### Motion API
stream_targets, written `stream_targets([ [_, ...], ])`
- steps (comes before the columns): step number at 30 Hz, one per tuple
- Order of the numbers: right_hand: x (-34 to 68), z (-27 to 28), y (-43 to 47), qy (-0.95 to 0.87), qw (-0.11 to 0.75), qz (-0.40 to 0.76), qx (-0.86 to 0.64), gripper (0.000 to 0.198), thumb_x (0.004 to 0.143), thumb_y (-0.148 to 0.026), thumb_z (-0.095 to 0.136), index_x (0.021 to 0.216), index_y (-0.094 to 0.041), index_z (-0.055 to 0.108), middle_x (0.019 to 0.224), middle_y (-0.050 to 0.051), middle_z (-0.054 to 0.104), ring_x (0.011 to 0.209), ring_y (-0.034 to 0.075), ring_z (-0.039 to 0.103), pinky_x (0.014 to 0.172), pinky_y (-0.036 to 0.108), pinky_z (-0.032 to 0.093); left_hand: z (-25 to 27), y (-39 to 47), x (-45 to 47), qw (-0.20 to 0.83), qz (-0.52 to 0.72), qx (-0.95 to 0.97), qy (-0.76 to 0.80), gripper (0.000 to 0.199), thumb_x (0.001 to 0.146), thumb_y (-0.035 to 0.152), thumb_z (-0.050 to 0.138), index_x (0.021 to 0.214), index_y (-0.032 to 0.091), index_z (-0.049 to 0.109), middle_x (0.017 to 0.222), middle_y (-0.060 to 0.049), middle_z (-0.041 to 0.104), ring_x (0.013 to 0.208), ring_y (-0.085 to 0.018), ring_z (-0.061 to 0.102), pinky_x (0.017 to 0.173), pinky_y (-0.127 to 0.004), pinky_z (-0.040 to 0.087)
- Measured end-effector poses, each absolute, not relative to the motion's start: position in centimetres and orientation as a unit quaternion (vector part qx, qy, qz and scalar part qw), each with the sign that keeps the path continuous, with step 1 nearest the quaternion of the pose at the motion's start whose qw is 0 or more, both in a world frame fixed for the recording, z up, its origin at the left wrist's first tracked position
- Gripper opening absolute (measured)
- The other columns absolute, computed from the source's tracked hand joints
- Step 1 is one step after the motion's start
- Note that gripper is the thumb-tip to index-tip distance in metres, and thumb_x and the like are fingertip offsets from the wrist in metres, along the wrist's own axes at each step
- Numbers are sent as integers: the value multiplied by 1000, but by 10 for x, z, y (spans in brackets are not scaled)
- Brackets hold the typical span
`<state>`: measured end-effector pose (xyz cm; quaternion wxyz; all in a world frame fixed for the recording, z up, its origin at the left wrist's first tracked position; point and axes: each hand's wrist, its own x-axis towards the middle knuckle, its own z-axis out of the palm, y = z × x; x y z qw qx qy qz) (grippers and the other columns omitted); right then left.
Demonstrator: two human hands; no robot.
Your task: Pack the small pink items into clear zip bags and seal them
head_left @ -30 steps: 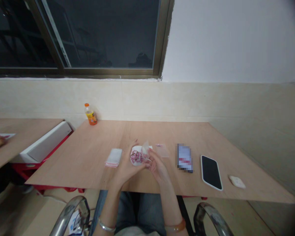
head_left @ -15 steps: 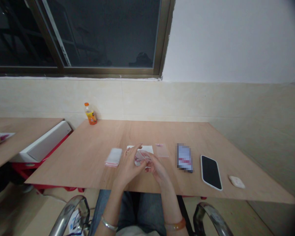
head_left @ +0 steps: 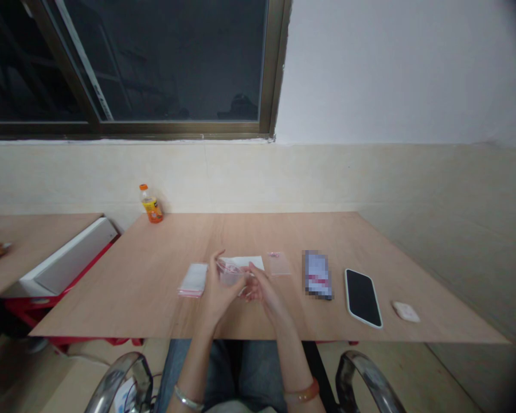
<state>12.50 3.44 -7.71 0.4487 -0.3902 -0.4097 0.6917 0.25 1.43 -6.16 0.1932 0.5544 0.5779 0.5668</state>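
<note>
Between my two hands is a small clear plastic bag [head_left: 231, 277] with a faint pink tint, held above the table. My left hand [head_left: 217, 295] grips its left side, thumb in front and fingers behind. My right hand [head_left: 262, 289] pinches the right side, its fingers curled and partly hidden. Behind the hands lies a white sheet [head_left: 254, 262], partly covered by them. A stack of clear bags with pinkish edges [head_left: 193, 279] rests left of my left hand. To the right of the sheet, another clear bag [head_left: 279, 264] lies flat, with pink marks at its top.
Farther right lie a pixelated phone-like item [head_left: 317, 275], a dark-screened phone with a white rim [head_left: 363, 298] and a small white case [head_left: 406, 311]. An orange-capped bottle [head_left: 152, 205] stands at the table's back left. Metal chair arms [head_left: 131, 373] flank my lap.
The bag has turned in my hands: its pink-patterned face showed before, and a clearer side shows now. The whole view has shifted slightly; the things on the table stay in place.
</note>
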Motion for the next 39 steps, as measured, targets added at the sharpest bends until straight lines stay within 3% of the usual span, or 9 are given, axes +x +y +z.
stream_targets([
  [5,141,-129,60,-467,533,433,-557,28,58,-31,68,81,-15,65,66,4,65,55,17,57,49,26,43,-67,20,-8,152,565,530,613,69,60,40,73,117,21,39,80,2,48,72,-14,51,67,-26,42],
  [9,143,-166,70,-533,521,324,-582,22,55,-15,62,77,-15,64,76,7,66,68,20,59,64,31,47,-69,21,-13,87,528,549,642,70,59,46,72,116,21,40,77,3,46,70,-14,50,64,-26,42],
  [17,128,-188,67,-617,451,281,-581,17,61,-11,54,73,-18,62,75,5,66,72,20,60,68,31,46,-68,20,-14,66,489,574,653,54,64,42,67,109,20,45,78,1,55,72,-17,56,67,-29,43],
  [22,128,-186,65,-612,470,289,-566,16,66,-12,50,74,-19,62,73,5,67,70,19,61,65,30,47,-68,20,-19,51,435,621,649,41,67,40,65,100,19,53,84,-2,62,83,-21,60,78,-35,41],
  [29,135,-132,60,-498,607,297,-543,21,70,-32,58,80,-15,64,76,7,68,60,17,59,54,28,46,-70,16,-19,80,359,693,620,41,67,40,66,102,22,54,100,-4,64,98,-24,57,87,-39,36],
  [34,132,-82,38,-554,585,354,-474,20,73,-34,62,83,-18,66,78,4,68,65,15,59,51,23,41,-78,18,-16,114,348,727,580,39,70,38,64,105,23,54,103,-4,63,100,-24,56,89,-39,36],
  [39,124,-71,29,-610,551,363,-439,17,75,-33,60,81,-19,68,81,5,69,72,16,60,54,23,41,-83,20,-15,152,378,735,541,42,73,34,64,111,24,50,110,-4,61,105,-22,54,92,-37,36],
])
